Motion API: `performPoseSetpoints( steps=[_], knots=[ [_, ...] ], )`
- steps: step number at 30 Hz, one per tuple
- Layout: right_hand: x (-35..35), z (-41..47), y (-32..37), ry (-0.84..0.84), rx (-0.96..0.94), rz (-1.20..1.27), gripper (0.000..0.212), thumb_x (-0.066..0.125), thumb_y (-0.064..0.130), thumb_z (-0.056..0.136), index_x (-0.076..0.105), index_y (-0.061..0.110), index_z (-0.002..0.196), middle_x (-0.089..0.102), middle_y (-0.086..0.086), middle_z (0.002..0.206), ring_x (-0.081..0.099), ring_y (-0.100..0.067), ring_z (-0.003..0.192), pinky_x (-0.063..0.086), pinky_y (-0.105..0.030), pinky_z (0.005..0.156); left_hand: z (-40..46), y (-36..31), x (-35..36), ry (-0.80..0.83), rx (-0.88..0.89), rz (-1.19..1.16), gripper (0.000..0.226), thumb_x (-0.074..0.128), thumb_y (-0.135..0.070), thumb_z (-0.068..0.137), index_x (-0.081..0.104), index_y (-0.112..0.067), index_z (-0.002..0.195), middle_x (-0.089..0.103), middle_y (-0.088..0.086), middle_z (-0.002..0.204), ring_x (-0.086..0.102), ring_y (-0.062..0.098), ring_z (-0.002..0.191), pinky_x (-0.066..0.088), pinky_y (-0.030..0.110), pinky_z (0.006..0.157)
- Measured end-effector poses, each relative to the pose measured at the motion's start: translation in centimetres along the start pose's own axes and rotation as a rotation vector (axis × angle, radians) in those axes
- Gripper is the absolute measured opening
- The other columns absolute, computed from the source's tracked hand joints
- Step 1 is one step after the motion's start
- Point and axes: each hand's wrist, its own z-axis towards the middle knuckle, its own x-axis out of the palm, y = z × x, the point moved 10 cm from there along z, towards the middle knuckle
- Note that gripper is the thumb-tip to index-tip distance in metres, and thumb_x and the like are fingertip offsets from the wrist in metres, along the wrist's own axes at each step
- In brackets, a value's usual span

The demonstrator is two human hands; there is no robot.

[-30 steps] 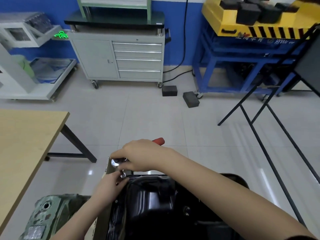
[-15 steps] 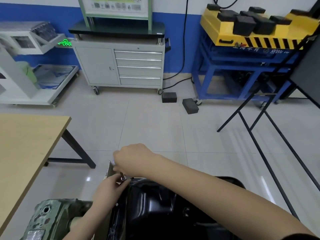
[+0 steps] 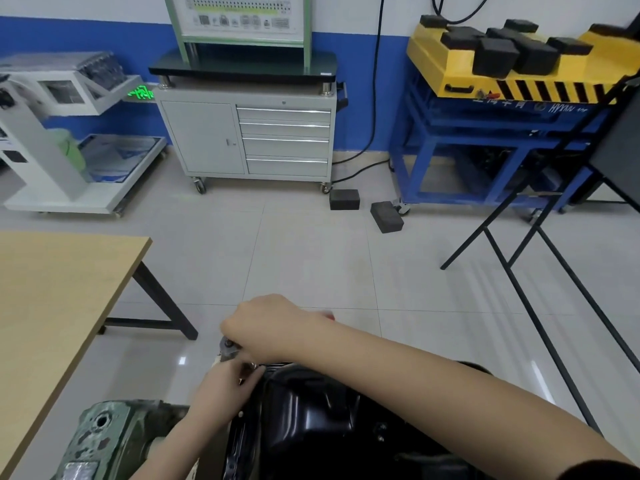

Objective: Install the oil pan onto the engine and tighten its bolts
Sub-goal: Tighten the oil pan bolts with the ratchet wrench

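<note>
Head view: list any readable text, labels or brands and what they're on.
"HYVAN", roughly; blurred white lettering on the blue steel lift frame under the yellow platform.
White characters left of it on the same frame: too blurred to read.
Green-framed diagram board: print too small to read.
Glowing green sign beside the grey cabinet: unreadable.

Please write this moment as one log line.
step: tightening pan bolt | right hand: grips ratchet | left hand: pinches socket at flange
</note>
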Motion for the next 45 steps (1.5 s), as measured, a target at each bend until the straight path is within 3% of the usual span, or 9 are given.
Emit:
performPoseSetpoints(
  steps=[4,7,11,19,22,27,34,40,45],
  knots=[
    [0.7,-0.4,-0.6,0.011,0.122,0.040,0.031,0.051,0.037,0.091,0.061,0.008,0.097,0.062,-0.009,0.095,0.045,-0.024,0.071,0.035,-0.028,0.060,0.3,1.1,0.4,-0.001,-0.136,0.072,0.009,0.047,-0.014,0.094,0.056,-0.012,0.094,0.059,0.021,0.115,0.053,0.032,0.109,0.038,0.032,0.081],
    [1.1,-0.2,-0.2,0.071,0.053,0.013,0.008,0.050,0.016,0.088,0.057,0.013,0.091,0.061,-0.005,0.095,0.053,-0.024,0.079,0.032,-0.026,0.054,0.3,0.2,0.3,0.030,-0.017,0.157,0.021,0.050,-0.023,0.092,0.065,-0.010,0.094,0.067,0.013,0.100,0.059,0.028,0.096,0.040,0.030,0.070],
    [0.8,-0.2,0.4,0.117,-0.095,-0.101,0.019,0.049,0.005,0.085,0.059,0.013,0.099,0.060,-0.001,0.091,0.057,-0.022,0.086,0.036,-0.027,0.056,0.6,0.0,0.5,0.121,0.046,0.168,0.021,0.054,-0.024,0.090,0.051,-0.018,0.070,0.068,0.010,0.087,0.062,0.025,0.087,0.042,0.030,0.071],
    [0.3,-0.6,-0.7,0.040,0.058,0.004,0.024,0.052,0.038,0.089,0.064,0.018,0.083,0.035,0.006,0.061,0.042,-0.021,0.064,0.024,-0.021,0.047,0.5,-1.1,-1.2,-0.015,0.083,0.015,0.015,0.065,-0.022,0.084,0.068,-0.008,0.089,0.066,0.002,0.069,0.061,0.023,0.074,0.043,0.030,0.061],
    [0.3,-0.6,-1.1,0.050,0.066,0.002,0.021,0.052,0.030,0.088,0.054,0.022,0.069,0.041,0.005,0.063,0.045,-0.023,0.068,0.024,-0.022,0.048,0.5,-1.5,-0.7,0.005,0.138,0.097,0.016,0.059,-0.019,0.088,0.064,-0.005,0.084,0.057,-0.001,0.059,0.057,0.024,0.069,0.038,0.033,0.060],
    [0.2,-0.3,-0.6,0.068,-0.098,-0.085,0.020,0.049,0.010,0.087,0.059,0.017,0.102,0.061,-0.002,0.098,0.057,-0.023,0.091,0.033,-0.027,0.056,0.9,-1.2,-0.4,0.123,0.120,0.091,0.019,0.058,-0.020,0.088,0.066,-0.003,0.092,0.069,0.009,0.088,0.062,0.023,0.087,0.045,0.032,0.078],
    [0.5,-0.2,-1.6,0.062,0.019,-0.072,0.036,0.052,0.046,0.087,0.052,0.017,0.067,0.035,0.007,0.059,0.041,-0.016,0.057,0.022,-0.023,0.046,0.9,-1.8,-0.8,0.107,0.145,0.030,0.015,0.062,-0.018,0.086,0.065,-0.028,0.097,0.068,0.011,0.082,0.059,0.021,0.077,0.040,0.026,0.068],
    [0.4,0.0,-0.9,0.092,-0.124,-0.130,0.019,0.052,0.018,0.089,0.058,0.018,0.107,0.060,0.000,0.102,0.055,-0.022,0.098,0.037,-0.030,0.066,1.6,-1.2,0.1,0.192,0.129,0.059,0.022,0.060,-0.015,0.086,0.067,-0.013,0.107,0.069,0.004,0.104,0.061,0.019,0.099,0.038,0.016,0.077],
    [0.4,0.1,-0.7,0.060,-0.066,-0.101,0.022,0.055,0.038,0.087,0.057,0.017,0.082,0.041,0.005,0.065,0.046,-0.018,0.066,0.027,-0.024,0.047,1.6,-0.9,0.1,0.244,0.127,0.078,0.023,0.065,-0.023,0.084,0.066,-0.012,0.104,0.068,-0.006,0.084,0.062,0.009,0.082,0.046,0.023,0.077]
  ],
)
